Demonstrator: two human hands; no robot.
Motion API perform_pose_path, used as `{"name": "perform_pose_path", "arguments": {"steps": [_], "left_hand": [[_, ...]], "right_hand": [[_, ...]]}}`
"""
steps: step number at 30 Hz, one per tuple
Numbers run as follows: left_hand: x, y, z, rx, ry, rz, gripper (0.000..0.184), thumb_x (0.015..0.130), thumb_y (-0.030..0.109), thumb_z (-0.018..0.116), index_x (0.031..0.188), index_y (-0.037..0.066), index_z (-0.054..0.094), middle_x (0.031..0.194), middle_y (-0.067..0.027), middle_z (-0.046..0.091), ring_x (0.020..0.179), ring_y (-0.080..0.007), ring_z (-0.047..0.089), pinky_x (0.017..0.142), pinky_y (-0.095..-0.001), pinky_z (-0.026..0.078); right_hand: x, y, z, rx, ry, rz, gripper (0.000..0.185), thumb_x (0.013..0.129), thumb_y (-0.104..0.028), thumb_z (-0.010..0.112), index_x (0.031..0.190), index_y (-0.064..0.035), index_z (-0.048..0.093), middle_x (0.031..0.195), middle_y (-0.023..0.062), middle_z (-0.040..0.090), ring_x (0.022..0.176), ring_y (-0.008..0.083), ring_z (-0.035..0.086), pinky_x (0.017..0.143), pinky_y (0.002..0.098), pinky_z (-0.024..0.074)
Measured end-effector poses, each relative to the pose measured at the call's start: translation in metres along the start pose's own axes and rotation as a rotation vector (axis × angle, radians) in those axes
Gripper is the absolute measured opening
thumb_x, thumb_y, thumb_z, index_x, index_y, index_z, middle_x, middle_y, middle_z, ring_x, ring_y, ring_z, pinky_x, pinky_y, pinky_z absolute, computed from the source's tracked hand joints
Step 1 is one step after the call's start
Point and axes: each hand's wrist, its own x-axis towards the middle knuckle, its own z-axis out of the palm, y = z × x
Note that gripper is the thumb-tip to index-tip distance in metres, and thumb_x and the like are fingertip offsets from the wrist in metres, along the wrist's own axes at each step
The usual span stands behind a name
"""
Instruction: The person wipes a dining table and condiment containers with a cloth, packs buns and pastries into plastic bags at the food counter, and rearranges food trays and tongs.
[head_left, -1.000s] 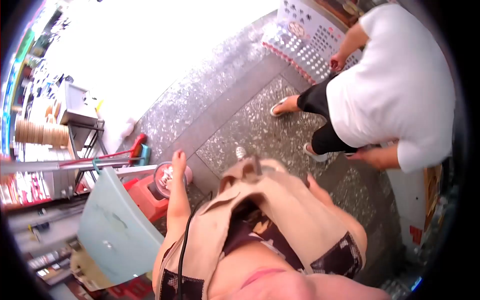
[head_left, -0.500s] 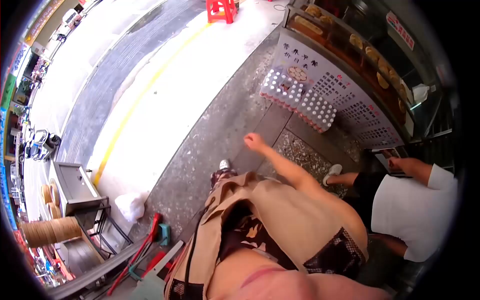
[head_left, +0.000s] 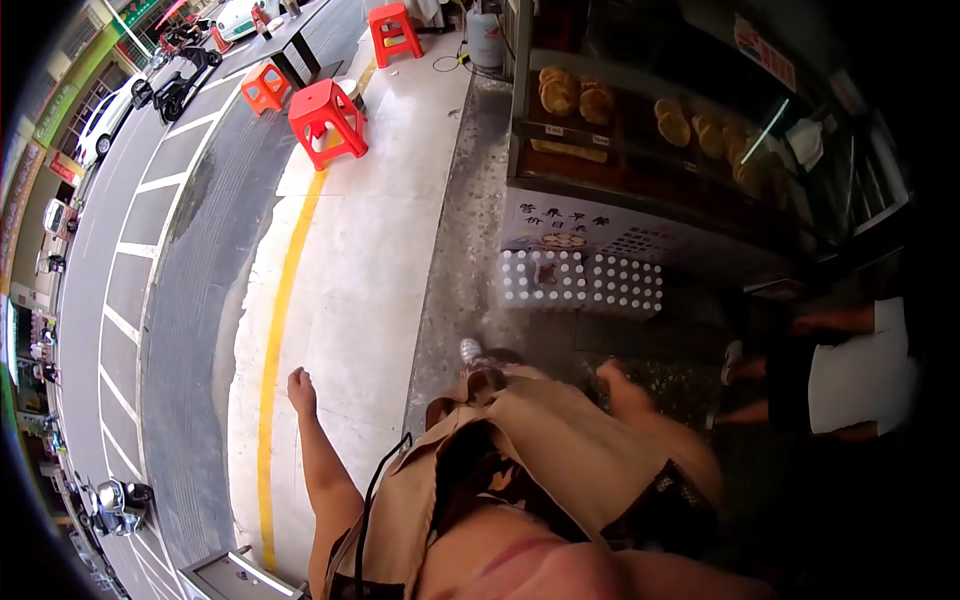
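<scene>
My left hand [head_left: 301, 388] hangs out over the pale pavement [head_left: 345, 300], close to the yellow line [head_left: 283, 320]. Its fingers look loosely curled, with nothing visible in them. On the other side, my right hand [head_left: 616, 380] is low by my side, blurred and in shadow, so its fingers cannot be made out. Neither hand touches anything that I can see. A beige garment [head_left: 560, 420] with dark mesh patches covers my body. One shoe [head_left: 470, 349] shows below it on the speckled paving.
Ahead right stands a food stall [head_left: 520, 150] with flat breads [head_left: 560, 92]. Shrink-wrapped bottle packs [head_left: 627, 284] sit at its foot. A red stool [head_left: 328, 122] and another red stool [head_left: 396, 36] stand ahead. A person in a white shirt [head_left: 860, 375] is at right; a metal cart [head_left: 235, 578] is lower left.
The view has moved forward and turned. My right hand has swung back from in front, and my left hand has come into view. The stools and stall look nearer.
</scene>
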Motion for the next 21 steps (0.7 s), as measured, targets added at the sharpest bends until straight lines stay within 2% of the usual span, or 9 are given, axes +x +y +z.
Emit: {"name": "perform_pose_path", "arguments": {"steps": [2, 3, 4, 9, 10, 12, 15, 18, 21], "left_hand": [[0.004, 0.019, 0.035, 0.138, -0.314, -0.151, 0.038, 0.087, 0.027, 0.055, 0.109, -0.004, 0.061, 0.101, -0.0184, 0.066, 0.094, -0.0255, 0.063, 0.083, -0.0335, 0.048], [-0.009, 0.033, 0.057, 0.205, -0.309, -0.022, 0.036, 0.088, 0.028, 0.051, 0.101, -0.002, 0.064, 0.089, -0.0127, 0.067, 0.089, -0.0215, 0.061, 0.074, -0.0340, 0.050], [-0.015, 0.050, 0.075, 0.282, -0.442, -0.073, 0.041, 0.089, 0.035, 0.050, 0.105, -0.001, 0.064, 0.102, -0.0181, 0.066, 0.101, -0.0274, 0.059, 0.086, -0.0350, 0.047], [0.067, 0.097, 0.186, 0.433, -0.956, -0.162, 0.044, 0.090, 0.038, 0.049, 0.113, 0.001, 0.058, 0.111, -0.0173, 0.061, 0.107, -0.0278, 0.055, 0.090, -0.0379, 0.042], [0.097, 0.108, 0.209, 0.430, -0.996, -0.191, 0.045, 0.090, 0.039, 0.049, 0.114, 0.002, 0.057, 0.112, -0.0171, 0.060, 0.108, -0.0279, 0.054, 0.091, -0.0384, 0.041], [0.160, 0.138, 0.251, 0.399, -1.040, -0.246, 0.047, 0.090, 0.040, 0.048, 0.117, 0.003, 0.055, 0.116, -0.0168, 0.058, 0.111, -0.0280, 0.053, 0.093, -0.0396, 0.039], [0.269, 0.189, 0.313, 0.266, -1.042, -0.355, 0.049, 0.091, 0.042, 0.048, 0.122, 0.004, 0.051, 0.121, -0.0163, 0.055, 0.114, -0.0283, 0.050, 0.096, -0.0413, 0.036], [0.380, 0.265, 0.387, -0.029, -0.978, -0.601, 0.052, 0.091, 0.044, 0.047, 0.127, 0.005, 0.048, 0.126, -0.0158, 0.052, 0.118, -0.0285, 0.048, 0.099, -0.0430, 0.034], [0.486, 0.377, 0.467, -0.323, -1.029, -0.703, 0.056, 0.091, 0.045, 0.046, 0.131, 0.007, 0.045, 0.132, -0.0153, 0.049, 0.121, -0.0288, 0.046, 0.102, -0.0447, 0.031]], "right_hand": [[0.031, -0.136, 0.019, 0.144, 0.008, -0.141, 0.025, 0.074, -0.014, 0.059, 0.087, 0.0064, 0.065, 0.086, 0.0235, 0.067, 0.070, 0.0332, 0.067, 0.060, 0.0419, 0.0534], [0.064, -0.201, 0.041, 0.106, 0.002, -0.314, 0.024, 0.073, -0.012, 0.058, 0.087, 0.0052, 0.065, 0.084, 0.0232, 0.067, 0.072, 0.0320, 0.068, 0.062, 0.0429, 0.0527], [0.027, -0.274, 0.026, 0.115, 0.227, -0.486, 0.025, 0.072, -0.014, 0.059, 0.088, 0.0035, 0.066, 0.085, 0.0227, 0.067, 0.077, 0.0325, 0.067, 0.065, 0.0429, 0.0524], [-0.094, -0.586, -0.068, 0.108, -0.074, -1.030, 0.019, 0.072, -0.012, 0.053, 0.078, -0.0016, 0.067, 0.081, 0.0211, 0.066, 0.079, 0.0354, 0.064, 0.068, 0.0451, 0.0489], [-0.137, -0.609, -0.121, 0.136, -0.030, -0.994, 0.019, 0.072, -0.012, 0.053, 0.078, -0.0016, 0.067, 0.081, 0.0211, 0.066, 0.079, 0.0354, 0.064, 0.068, 0.0451, 0.0489], [-0.179, -0.668, -0.163, 0.209, -0.167, -1.191, 0.017, 0.073, -0.018, 0.058, 0.078, -0.0033, 0.063, 0.078, 0.0113, 0.066, 0.066, 0.0214, 0.056, 0.061, 0.0369, 0.0449], [-0.089, -0.781, -0.153, 0.152, -0.036, -1.308, 0.016, 0.074, -0.015, 0.052, 0.080, -0.0054, 0.064, 0.076, 0.0121, 0.065, 0.066, 0.0267, 0.055, 0.060, 0.0386, 0.0435], [-0.034, -0.766, -0.226, 0.055, -0.050, -1.879, 0.019, 0.071, -0.015, 0.054, 0.080, -0.0007, 0.065, 0.079, 0.0173, 0.065, 0.068, 0.0320, 0.055, 0.060, 0.0396, 0.0435], [0.056, -0.833, -0.234, -0.067, 0.073, -1.440, 0.020, 0.066, -0.013, 0.056, 0.074, 0.0018, 0.067, 0.073, 0.0214, 0.064, 0.063, 0.0340, 0.059, 0.057, 0.0423, 0.0476]]}}
